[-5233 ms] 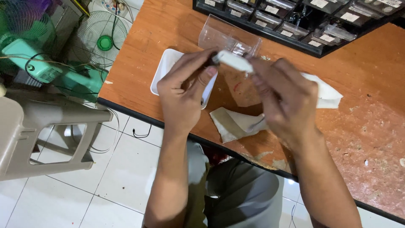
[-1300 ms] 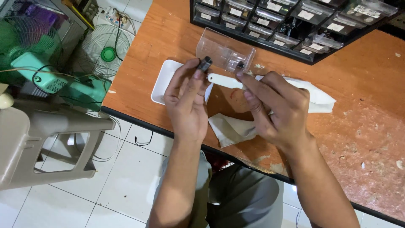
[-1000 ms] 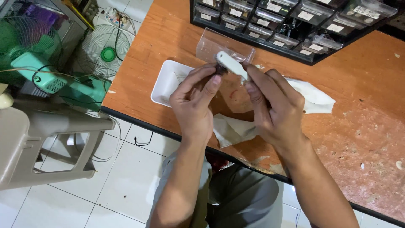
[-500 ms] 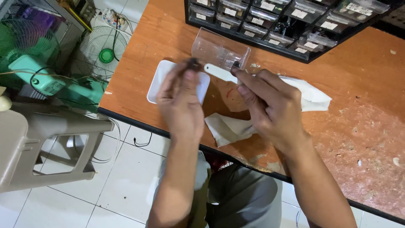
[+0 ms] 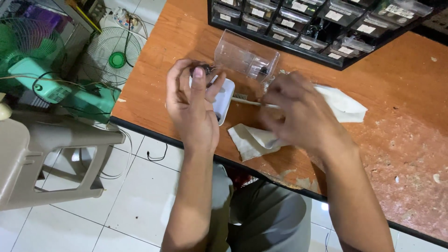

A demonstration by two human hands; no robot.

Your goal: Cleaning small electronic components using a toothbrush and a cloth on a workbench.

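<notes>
Over the white tray [image 5: 225, 95], left hand [image 5: 192, 105] pinching a small dark part [image 5: 201, 70].

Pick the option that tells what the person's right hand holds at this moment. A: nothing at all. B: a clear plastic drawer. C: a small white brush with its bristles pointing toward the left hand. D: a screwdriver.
C: the right hand grips a small white brush, bristle end toward the left hand, which pinches a small dark part over the white tray.
</notes>
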